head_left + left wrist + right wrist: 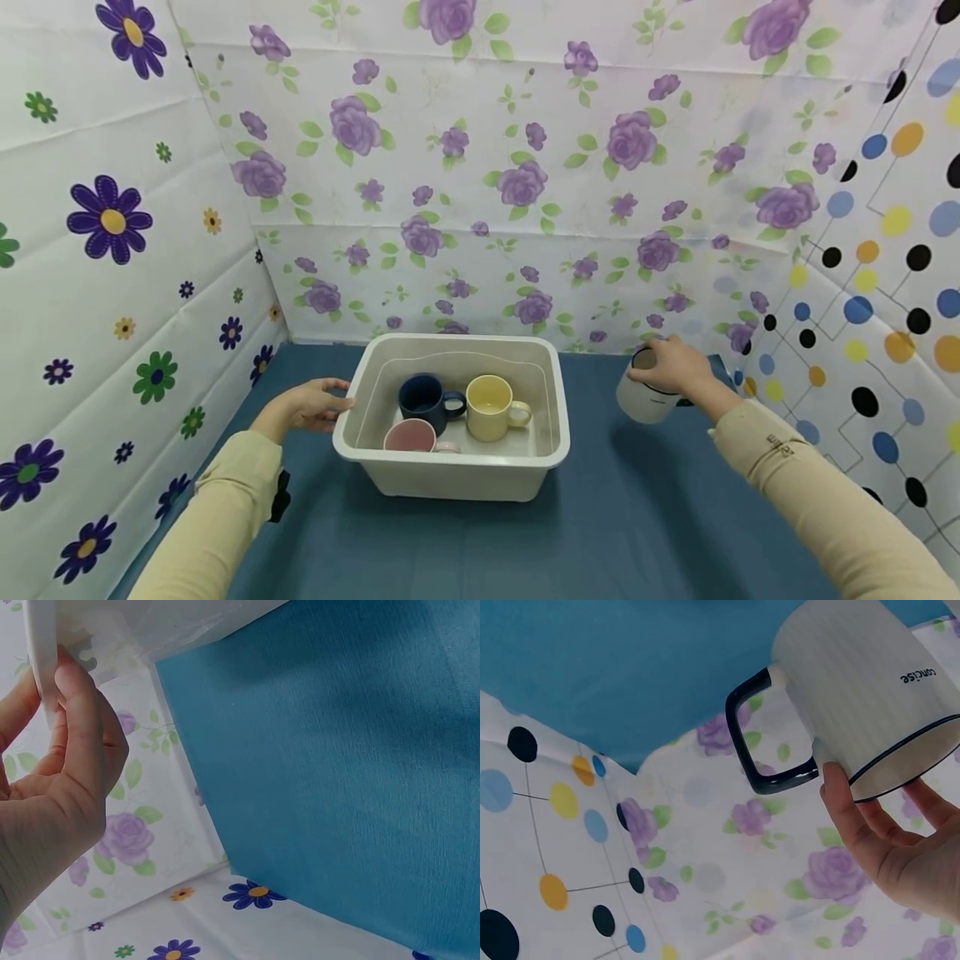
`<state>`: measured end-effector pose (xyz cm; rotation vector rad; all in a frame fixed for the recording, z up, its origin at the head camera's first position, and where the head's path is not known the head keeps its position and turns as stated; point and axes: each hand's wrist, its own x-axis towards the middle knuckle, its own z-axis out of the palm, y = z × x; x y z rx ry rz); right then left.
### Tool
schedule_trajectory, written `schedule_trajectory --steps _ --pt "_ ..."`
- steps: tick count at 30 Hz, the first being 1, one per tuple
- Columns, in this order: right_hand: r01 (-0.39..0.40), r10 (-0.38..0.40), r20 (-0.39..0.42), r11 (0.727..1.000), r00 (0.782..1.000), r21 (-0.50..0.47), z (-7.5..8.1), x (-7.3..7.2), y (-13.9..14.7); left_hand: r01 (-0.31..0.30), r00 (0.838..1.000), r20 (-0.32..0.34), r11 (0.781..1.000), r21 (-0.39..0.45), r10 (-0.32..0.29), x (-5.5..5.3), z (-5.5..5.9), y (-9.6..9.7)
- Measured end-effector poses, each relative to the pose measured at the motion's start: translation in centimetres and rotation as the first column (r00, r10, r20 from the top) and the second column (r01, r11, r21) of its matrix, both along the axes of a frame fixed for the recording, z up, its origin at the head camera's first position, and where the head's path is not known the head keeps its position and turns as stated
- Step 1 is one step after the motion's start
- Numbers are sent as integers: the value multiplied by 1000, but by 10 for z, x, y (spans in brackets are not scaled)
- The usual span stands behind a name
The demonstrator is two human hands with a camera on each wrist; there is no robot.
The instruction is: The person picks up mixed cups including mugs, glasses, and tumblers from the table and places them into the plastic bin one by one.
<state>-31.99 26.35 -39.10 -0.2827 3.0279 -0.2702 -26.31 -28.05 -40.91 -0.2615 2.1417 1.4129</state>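
Note:
My right hand grips a white mug by its dark-edged rim, to the right of a white plastic basin. In the right wrist view the mug shows a black handle and the word "concise". My left hand pinches the basin's left rim, and in the left wrist view thumb and fingers lie on either side of that rim. Inside the basin stand a navy mug, a yellow mug with its handle to the right, and a pink mug, partly hidden by the front wall.
A blue cloth covers the table under the basin. Flower-printed sheets hang at the back and left, and a dotted sheet hangs on the right, close to my right forearm.

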Motion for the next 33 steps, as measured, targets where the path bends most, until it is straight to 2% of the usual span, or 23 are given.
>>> schedule_trajectory --steps 8,13,20,33 --pt "-44 44 -34 999 998 -13 17 4 -11 -24 1000 -3 999 30 24 -3 -2 0" --pt "-74 74 -59 997 996 -8 25 8 -18 -15 999 -45 999 32 16 -3 -6 -1" --pt "-118 117 -92 993 989 -1 33 9 -28 -7 995 -95 1000 23 9 2 -9 -2" --pt "-149 153 -93 988 984 47 59 18 -48 -9 993 -121 1000 13 11 1 -10 -1"
